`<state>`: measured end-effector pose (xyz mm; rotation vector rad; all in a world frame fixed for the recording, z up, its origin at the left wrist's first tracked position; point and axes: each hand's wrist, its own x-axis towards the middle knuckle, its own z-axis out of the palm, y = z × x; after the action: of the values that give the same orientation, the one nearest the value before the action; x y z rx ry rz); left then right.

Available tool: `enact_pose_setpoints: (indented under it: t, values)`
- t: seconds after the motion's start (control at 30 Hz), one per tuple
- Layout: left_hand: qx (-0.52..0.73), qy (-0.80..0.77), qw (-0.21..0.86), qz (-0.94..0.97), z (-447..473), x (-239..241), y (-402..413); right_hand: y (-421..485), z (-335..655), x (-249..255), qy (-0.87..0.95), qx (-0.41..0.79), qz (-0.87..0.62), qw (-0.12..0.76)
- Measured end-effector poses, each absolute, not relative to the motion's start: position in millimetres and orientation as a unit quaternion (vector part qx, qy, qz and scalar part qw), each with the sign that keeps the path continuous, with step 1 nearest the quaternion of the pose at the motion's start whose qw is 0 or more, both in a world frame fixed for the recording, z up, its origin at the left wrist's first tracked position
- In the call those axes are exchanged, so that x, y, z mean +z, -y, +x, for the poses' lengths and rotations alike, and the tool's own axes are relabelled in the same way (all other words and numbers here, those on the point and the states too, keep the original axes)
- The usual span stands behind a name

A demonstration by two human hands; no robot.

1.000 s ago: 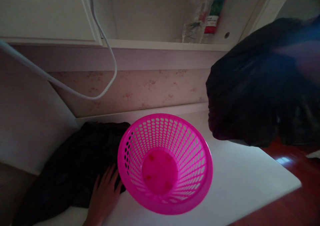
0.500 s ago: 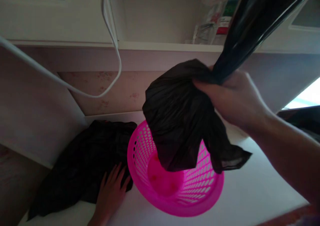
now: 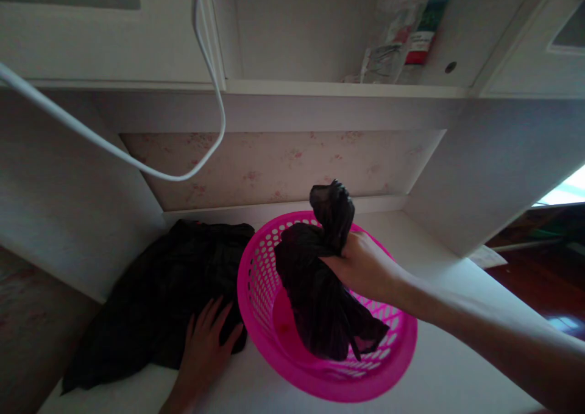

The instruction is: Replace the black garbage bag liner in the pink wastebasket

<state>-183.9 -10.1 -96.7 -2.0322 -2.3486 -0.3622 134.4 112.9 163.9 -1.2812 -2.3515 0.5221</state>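
A bright pink perforated basket (image 3: 393, 365) stands on the white desk top (image 3: 457, 365). My right hand (image 3: 361, 267) is closed round a bunched black plastic bag (image 3: 315, 298), holding it down inside the basket, with the bag's twisted end poking up above my fingers. My left hand (image 3: 205, 347) lies flat with its fingers spread on a crumpled black cloth (image 3: 159, 298) left of the basket, close to the basket's rim.
A white cable (image 3: 137, 164) loops down across the wall behind. On a shelf above stand a clear bottle (image 3: 388, 42) and a red and green container (image 3: 423, 30). White cabinet sides close in left and right; dark wood floor (image 3: 543, 280) shows at the right.
My right hand has come down and lowered the black bag from above the basket into it. The left hand has stayed flat on the black cloth.
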Motion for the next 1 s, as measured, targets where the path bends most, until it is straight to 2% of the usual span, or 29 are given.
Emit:
enact_pose_setpoints:
  t: [0.1,0.2,0.33,0.4,0.53,0.63,0.73,1.0]
  values:
    - [-0.240,0.731,0.036,-0.638,-191,-88,10,-116,135,158,0.847,0.210,-0.472,0.127]
    - [-0.351,0.720,0.051,-0.597,-198,-57,8,-119,134,157,0.846,0.232,-0.472,0.093]
    - [-0.410,0.678,0.142,-0.593,-186,25,17,-127,134,162,0.848,0.272,-0.452,0.056]
    - [-0.425,0.624,0.145,-0.640,-168,74,26,-132,138,163,0.847,0.322,-0.419,0.053]
    - [-0.373,0.467,0.052,-0.800,-117,151,33,-139,150,156,0.834,0.425,-0.343,0.077]
    - [-0.348,0.400,-0.001,-0.848,-83,175,16,-140,158,148,0.828,0.447,-0.327,0.087]
    - [-0.294,0.384,0.001,-0.875,-62,175,-13,-136,162,147,0.840,0.427,-0.319,0.101]
    - [-0.119,0.489,0.000,-0.864,-55,155,-59,-131,160,155,0.882,0.297,-0.352,0.099]
